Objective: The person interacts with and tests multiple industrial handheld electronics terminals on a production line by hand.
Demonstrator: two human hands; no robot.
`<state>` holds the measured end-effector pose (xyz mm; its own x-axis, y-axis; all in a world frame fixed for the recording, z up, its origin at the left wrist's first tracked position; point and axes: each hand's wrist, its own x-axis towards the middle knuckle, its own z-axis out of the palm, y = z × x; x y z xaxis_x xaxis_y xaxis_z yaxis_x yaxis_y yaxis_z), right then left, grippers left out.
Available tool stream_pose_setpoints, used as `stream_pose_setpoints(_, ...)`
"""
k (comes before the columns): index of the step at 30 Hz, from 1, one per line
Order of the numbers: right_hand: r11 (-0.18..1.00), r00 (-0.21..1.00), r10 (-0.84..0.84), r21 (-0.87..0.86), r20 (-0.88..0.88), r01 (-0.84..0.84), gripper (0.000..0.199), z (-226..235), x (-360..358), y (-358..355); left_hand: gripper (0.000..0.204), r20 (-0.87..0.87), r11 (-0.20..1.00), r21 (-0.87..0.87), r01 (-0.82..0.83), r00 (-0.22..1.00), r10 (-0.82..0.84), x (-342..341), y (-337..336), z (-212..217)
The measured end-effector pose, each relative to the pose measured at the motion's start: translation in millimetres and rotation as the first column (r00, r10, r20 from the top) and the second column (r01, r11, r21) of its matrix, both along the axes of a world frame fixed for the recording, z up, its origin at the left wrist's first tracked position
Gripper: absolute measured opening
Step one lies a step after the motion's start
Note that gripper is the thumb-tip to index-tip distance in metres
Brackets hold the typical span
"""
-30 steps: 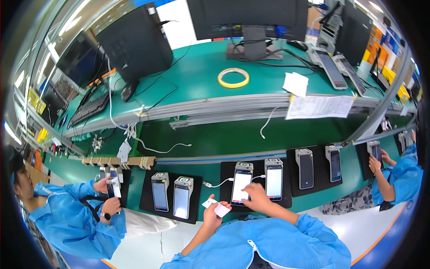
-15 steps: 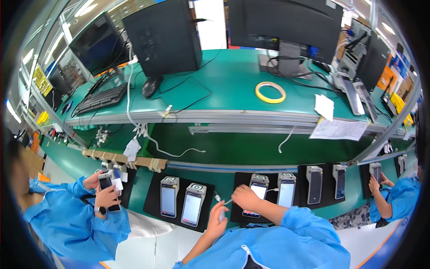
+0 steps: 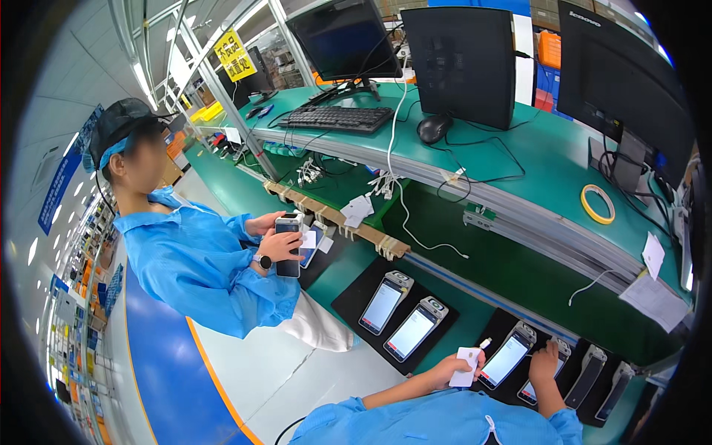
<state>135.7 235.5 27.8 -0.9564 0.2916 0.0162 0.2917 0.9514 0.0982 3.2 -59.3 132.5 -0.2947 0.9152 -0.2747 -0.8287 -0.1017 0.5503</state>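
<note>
My left hand (image 3: pixel 445 371) is closed on a white card (image 3: pixel 464 368) with a small chip mark, held upright just left of a lit payment terminal (image 3: pixel 506 359). A white cable plug (image 3: pixel 485 343) sticks up by the fingers of that hand. Over a second lit terminal (image 3: pixel 529 393) lies my right hand (image 3: pixel 546 365), its fingers curled at the upper part of the device. Whatever those fingers pinch is hidden. Both terminals rest on a black mat (image 3: pixel 492 328).
Two more lit terminals (image 3: pixel 417 331) lie on a mat to the left; a dark-screened terminal (image 3: pixel 586 380) is at right. A co-worker (image 3: pixel 200 259) on the left handles a terminal and card. Above runs a shelf edge (image 3: pixel 356 162) with a loose white cable (image 3: pixel 437 249) hanging.
The view has swung left, bringing the co-worker fully in. A white card now shows plainly in my left hand, and my hands are farther apart.
</note>
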Motion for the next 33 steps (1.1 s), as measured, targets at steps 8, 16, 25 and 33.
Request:
stream_pose_setpoints(8, 0.944, 0.941, 0.325, 0.031, 0.095, -0.329, 0.017, 10, -10, 11, 0.043, -0.071, 0.995, -0.048, -0.083, 0.994, 0.080, 11, -21, 2)
stream_pose_setpoints(16, 0.927, 0.915, 0.374, -0.060, 0.149, -0.370, 0.013, 13, -11, 18, 0.037, -0.139, 0.985, -0.163, -0.055, 0.990, 0.032, 23, -15, 30)
stream_pose_setpoints(25, 0.947, 0.956, 0.286, 0.167, -0.060, -0.273, 0.016, 25, -3, 13, 0.038, -0.211, 0.979, -0.203, -0.028, 0.977, -0.015, 29, -12, 32)
stream_pose_setpoints(33, 0.966, 0.957, 0.230, 0.074, 0.178, -0.246, 0.014, 36, -3, 3, 0.038, -0.219, 0.975, -0.216, -0.056, 0.976, 0.008, 31, -5, 32)
